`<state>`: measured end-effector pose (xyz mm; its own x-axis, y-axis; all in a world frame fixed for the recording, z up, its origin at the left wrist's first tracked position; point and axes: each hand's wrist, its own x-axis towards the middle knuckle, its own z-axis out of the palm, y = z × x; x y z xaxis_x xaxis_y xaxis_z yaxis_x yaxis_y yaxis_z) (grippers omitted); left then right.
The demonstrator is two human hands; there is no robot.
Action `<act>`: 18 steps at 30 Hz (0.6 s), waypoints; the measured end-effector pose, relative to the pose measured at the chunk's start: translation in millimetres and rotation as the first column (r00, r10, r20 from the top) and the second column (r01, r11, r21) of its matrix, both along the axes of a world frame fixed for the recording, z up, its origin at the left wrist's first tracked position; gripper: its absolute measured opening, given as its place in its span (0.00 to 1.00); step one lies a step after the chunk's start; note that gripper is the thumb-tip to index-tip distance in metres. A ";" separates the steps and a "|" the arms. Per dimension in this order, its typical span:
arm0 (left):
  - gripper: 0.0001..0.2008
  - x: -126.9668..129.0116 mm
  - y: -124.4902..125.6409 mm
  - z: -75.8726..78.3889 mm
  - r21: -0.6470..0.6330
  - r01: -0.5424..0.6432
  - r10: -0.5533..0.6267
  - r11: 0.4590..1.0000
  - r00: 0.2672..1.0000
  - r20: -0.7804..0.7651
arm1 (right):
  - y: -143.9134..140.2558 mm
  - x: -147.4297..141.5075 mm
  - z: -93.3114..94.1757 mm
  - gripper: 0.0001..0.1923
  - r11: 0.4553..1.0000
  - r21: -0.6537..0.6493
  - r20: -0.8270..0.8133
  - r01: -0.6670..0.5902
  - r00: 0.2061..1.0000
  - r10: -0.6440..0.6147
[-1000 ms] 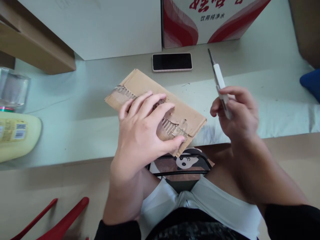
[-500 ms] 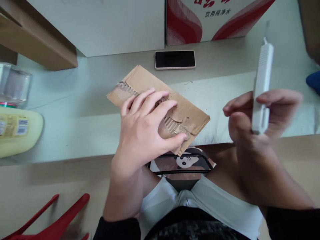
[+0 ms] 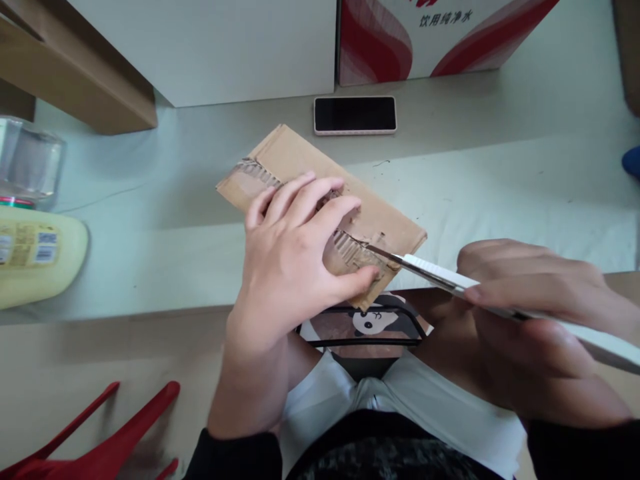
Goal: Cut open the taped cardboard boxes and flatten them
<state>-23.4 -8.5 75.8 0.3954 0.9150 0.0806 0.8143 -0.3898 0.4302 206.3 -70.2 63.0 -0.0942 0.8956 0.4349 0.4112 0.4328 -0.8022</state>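
The right hand [image 3: 530, 320] has lowered the knife [image 3: 450, 275] onto the cardboard [image 3: 385, 223].

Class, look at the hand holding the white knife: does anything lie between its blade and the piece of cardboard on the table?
Nothing visible does. The right hand holds the white knife, and its blade tip already meets the torn corrugated strip of the cardboard. The left hand presses the cardboard flat, its thumb lying just below the blade tip, close to it.

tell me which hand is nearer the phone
Left. The left hand presses on the cardboard just in front of the phone; the right hand, holding the knife, is farther off at the table edge.
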 end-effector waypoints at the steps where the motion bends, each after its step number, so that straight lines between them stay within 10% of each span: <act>1: 0.25 0.0 0.0 0.2 0.001 0.002 -0.002 1.000 1.000 0.004 | -1.2 -4.5 2.7 0.09 0.999 0.029 -0.027 0.035 0.999 -0.034; 18: 0.21 3.2 -0.3 1.6 0.015 -0.025 0.026 1.000 0.999 -0.018 | 3.9 6.8 6.7 0.11 0.932 0.156 0.227 -0.327 0.930 0.289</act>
<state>-20.2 -8.7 77.4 0.3734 0.9236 0.0872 0.8319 -0.3750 0.4091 213.1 -66.3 69.7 -0.4534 0.7119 0.5364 0.3747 0.6982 -0.6100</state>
